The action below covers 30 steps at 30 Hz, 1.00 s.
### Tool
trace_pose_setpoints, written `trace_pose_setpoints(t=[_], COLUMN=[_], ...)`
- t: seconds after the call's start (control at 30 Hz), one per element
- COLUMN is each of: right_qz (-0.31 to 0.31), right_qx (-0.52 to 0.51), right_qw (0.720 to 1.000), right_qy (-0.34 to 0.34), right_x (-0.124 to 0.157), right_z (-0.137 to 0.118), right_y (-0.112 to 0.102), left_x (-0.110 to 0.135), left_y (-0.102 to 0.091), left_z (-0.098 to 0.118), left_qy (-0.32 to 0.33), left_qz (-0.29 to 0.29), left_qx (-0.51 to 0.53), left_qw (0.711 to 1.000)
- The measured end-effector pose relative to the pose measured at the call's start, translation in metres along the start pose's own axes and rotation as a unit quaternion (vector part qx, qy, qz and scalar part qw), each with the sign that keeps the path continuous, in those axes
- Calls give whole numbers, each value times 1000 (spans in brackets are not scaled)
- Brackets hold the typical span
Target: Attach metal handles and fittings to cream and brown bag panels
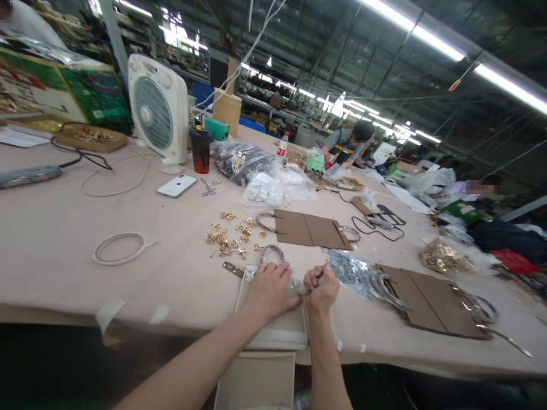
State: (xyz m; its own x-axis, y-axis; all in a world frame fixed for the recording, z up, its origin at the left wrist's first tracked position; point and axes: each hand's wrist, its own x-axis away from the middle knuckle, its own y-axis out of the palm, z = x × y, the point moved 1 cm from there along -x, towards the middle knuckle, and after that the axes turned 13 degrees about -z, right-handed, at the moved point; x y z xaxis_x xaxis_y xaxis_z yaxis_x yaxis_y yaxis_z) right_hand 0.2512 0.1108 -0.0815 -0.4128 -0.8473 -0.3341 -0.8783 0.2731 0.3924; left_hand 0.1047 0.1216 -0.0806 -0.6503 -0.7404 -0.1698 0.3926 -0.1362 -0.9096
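Observation:
My left hand (270, 287) rests knuckles-up on a white flat tray (273, 333) at the table's near edge, fingers curled round a clear plastic-wrapped metal ring handle (272, 253). My right hand (321, 287) is closed in a fist right beside it, pinching a small piece where the two hands meet; what it pinches is too small to name. Several small gold metal fittings (228, 233) lie scattered just beyond the hands. A pile of silver-grey wrapped parts (350, 270) lies to the right of my right hand.
Two brown leather panels with ring handles (310, 228) (431, 302) lie on the beige table. Further back stand a white fan (158, 105), a dark cup (200, 149), a white phone (176, 185) and bags of parts (239, 162). A coiled white cord (119, 249) lies left. Other people sit far right.

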Motion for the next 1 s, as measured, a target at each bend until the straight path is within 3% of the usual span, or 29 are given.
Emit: trace_pose_setpoints(t=[0.13,0.37,0.47,0.6,0.8,1.0], right_qz=[45,48,46,46,43,38], right_qx=[-68,-11,9,36,41,49], right_qw=[996,998,997,997,997,996], right_qy=[-35,-48,-53,-44,-44,-60], right_x=[15,22,22,24,25,25], right_z=[-9,-1,0,0,4,7], right_y=[-12,-9,-10,-13,-15,-12], left_x=[2,6,14,25,28,29], left_y=[2,-1,-9,-23,-23,-17], left_z=[-1,1,-2,-17,-44,-50], left_qy=[9,39,62,36,55,57], left_qz=[14,52,107,178,75,57], left_qx=[15,72,100,118,119,127], left_qw=[1000,995,987,976,989,989])
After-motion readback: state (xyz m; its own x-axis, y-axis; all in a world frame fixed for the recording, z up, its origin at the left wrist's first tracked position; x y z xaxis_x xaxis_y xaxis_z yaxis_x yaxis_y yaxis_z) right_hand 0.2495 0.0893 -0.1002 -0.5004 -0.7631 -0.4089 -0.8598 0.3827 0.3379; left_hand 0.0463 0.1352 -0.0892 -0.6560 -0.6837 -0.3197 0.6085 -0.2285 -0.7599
